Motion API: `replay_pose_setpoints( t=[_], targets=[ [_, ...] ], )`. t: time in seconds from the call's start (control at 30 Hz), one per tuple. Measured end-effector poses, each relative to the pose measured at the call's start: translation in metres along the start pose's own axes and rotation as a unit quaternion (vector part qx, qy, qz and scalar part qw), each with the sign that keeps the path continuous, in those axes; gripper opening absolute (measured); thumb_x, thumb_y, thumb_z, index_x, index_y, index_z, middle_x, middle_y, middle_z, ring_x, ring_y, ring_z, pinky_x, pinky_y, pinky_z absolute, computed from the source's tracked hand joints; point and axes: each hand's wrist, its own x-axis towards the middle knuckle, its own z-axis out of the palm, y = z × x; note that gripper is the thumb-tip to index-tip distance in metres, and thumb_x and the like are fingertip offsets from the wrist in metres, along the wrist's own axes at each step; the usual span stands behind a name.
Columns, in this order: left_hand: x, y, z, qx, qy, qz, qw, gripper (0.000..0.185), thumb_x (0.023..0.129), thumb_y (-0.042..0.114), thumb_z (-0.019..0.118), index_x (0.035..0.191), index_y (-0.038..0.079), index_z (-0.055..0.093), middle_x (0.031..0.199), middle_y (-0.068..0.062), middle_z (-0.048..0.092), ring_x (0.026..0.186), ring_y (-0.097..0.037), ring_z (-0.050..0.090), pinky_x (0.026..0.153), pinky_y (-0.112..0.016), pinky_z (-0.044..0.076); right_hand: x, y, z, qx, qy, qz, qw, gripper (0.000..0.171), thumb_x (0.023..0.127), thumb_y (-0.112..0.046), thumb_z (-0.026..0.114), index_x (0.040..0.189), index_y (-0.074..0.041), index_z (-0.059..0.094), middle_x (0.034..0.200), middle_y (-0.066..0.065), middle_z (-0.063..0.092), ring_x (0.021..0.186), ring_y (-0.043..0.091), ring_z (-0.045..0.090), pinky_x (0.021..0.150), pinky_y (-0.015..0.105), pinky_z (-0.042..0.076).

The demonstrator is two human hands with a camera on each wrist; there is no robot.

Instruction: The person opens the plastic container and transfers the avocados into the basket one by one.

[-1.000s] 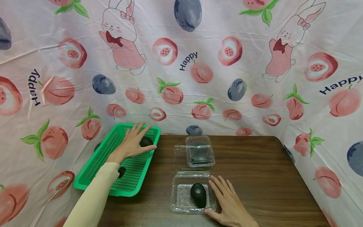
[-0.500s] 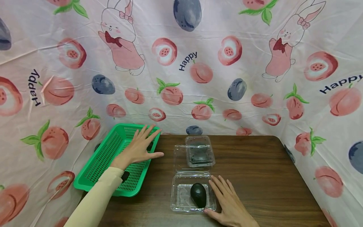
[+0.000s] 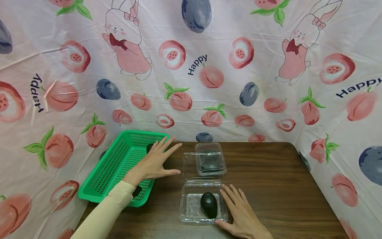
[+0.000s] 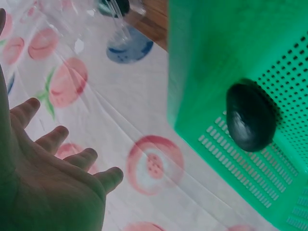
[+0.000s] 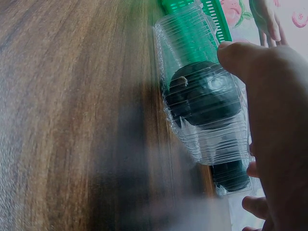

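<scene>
A dark avocado (image 3: 209,204) lies in the right part of an opened clear plastic clamshell box (image 3: 189,215), its lid folded back. My right hand (image 3: 243,217) touches the right side of this box with thumb and fingers stretched out. Spread and holding nothing, my left hand (image 3: 150,166) hovers over the right rim of a green basket (image 3: 96,177). Behind that hand, a dark avocado (image 3: 149,147) in the basket is partly hidden; the left wrist view shows an avocado (image 4: 250,115) whole there. Another dark piece (image 3: 137,191) shows beside the left sleeve.
A second clear box (image 3: 210,159) with a dark item inside stands behind the opened one, whose lid overlaps it. Wooden tabletop (image 3: 268,176) extends to the right. A printed cloth (image 3: 221,99) hangs behind and at the sides.
My left hand has moved right and slightly toward me, from above the basket to its right rim, fingers still spread. The right hand, avocado and opened box stay put.
</scene>
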Motion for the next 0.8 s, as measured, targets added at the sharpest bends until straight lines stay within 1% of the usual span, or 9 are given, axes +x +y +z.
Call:
replay_pose_setpoints(
  t=[0.1,0.2,0.3,0.5,0.57,0.63,0.7,0.73,0.8],
  targets=[
    [0.000,0.008,0.002,-0.001,-0.004,0.020,0.9998,0.108,0.094,0.066,0.085,0.180,0.027,0.033,0.190,-0.014,0.022,0.175,-0.053,0.019,0.136,-0.081,0.023,0.000,0.000,0.000,0.003,-0.002,0.001,1.000,0.104,0.093,-0.081,0.076,0.163,-0.006,0.059,0.169,0.015,0.060,0.153,0.046,0.058,0.140,0.021,-0.016],
    [0.000,0.017,0.004,-0.008,-0.010,0.038,0.9992,0.109,0.093,0.066,0.086,0.180,0.027,0.033,0.191,-0.011,0.022,0.176,-0.049,0.019,0.135,-0.079,0.027,0.000,0.000,-0.001,0.003,-0.004,0.002,1.000,0.104,0.093,-0.081,0.075,0.163,-0.006,0.058,0.169,0.015,0.059,0.153,0.045,0.057,0.141,0.021,-0.015],
    [0.000,0.026,0.006,-0.010,-0.011,0.054,0.9984,0.109,0.093,0.066,0.087,0.180,0.027,0.034,0.190,-0.010,0.024,0.175,-0.050,0.022,0.133,-0.079,0.031,0.000,0.000,-0.001,0.004,-0.006,0.005,1.000,0.104,0.093,-0.081,0.075,0.164,-0.006,0.058,0.170,0.014,0.059,0.154,0.045,0.057,0.141,0.022,-0.014],
    [-0.002,0.041,0.011,-0.004,-0.022,0.069,0.9973,0.110,0.091,0.069,0.087,0.179,0.028,0.035,0.190,-0.010,0.025,0.175,-0.049,0.024,0.134,-0.079,0.030,0.000,0.000,-0.001,0.005,-0.010,0.009,1.000,0.105,0.093,-0.081,0.075,0.164,-0.007,0.057,0.171,0.014,0.058,0.154,0.046,0.057,0.141,0.023,-0.013],
    [-0.002,0.046,0.014,0.003,-0.027,0.074,0.9969,0.111,0.091,0.072,0.085,0.180,0.029,0.034,0.190,-0.008,0.025,0.175,-0.048,0.024,0.135,-0.077,0.031,-0.001,0.000,-0.001,0.006,-0.012,0.013,1.000,0.105,0.093,-0.082,0.075,0.165,-0.008,0.057,0.172,0.014,0.057,0.154,0.046,0.057,0.141,0.025,-0.008],
    [-0.002,0.051,0.017,0.011,-0.032,0.081,0.9962,0.110,0.091,0.074,0.084,0.180,0.031,0.033,0.190,-0.008,0.025,0.175,-0.047,0.025,0.135,-0.076,0.032,-0.001,-0.001,-0.001,0.005,-0.015,0.016,1.000,0.105,0.093,-0.082,0.075,0.165,-0.008,0.056,0.172,0.013,0.057,0.155,0.045,0.057,0.140,0.033,0.002],
    [-0.002,0.055,0.021,0.015,-0.033,0.093,0.9951,0.110,0.092,0.075,0.083,0.179,0.030,0.034,0.189,-0.009,0.028,0.175,-0.047,0.027,0.134,-0.076,0.034,-0.001,-0.001,-0.001,0.003,-0.016,0.019,1.000,0.105,0.093,-0.081,0.075,0.166,-0.009,0.056,0.173,0.012,0.056,0.155,0.045,0.057,0.136,0.041,0.013],
    [-0.002,0.057,0.022,0.019,-0.033,0.099,0.9944,0.110,0.092,0.075,0.082,0.179,0.030,0.034,0.189,-0.009,0.029,0.174,-0.047,0.027,0.133,-0.076,0.035,-0.001,-0.001,-0.001,0.002,-0.017,0.020,1.000,0.105,0.093,-0.081,0.075,0.166,-0.009,0.056,0.173,0.012,0.056,0.156,0.045,0.057,0.133,0.044,0.016],
    [-0.002,0.062,0.025,0.024,-0.033,0.113,0.9928,0.109,0.092,0.076,0.081,0.179,0.030,0.035,0.188,-0.010,0.030,0.174,-0.047,0.029,0.133,-0.075,0.036,0.000,-0.001,-0.001,0.002,-0.018,0.019,1.000,0.104,0.092,-0.081,0.075,0.166,-0.009,0.056,0.173,0.012,0.056,0.156,0.045,0.057,0.132,0.045,0.017]
  ],
)
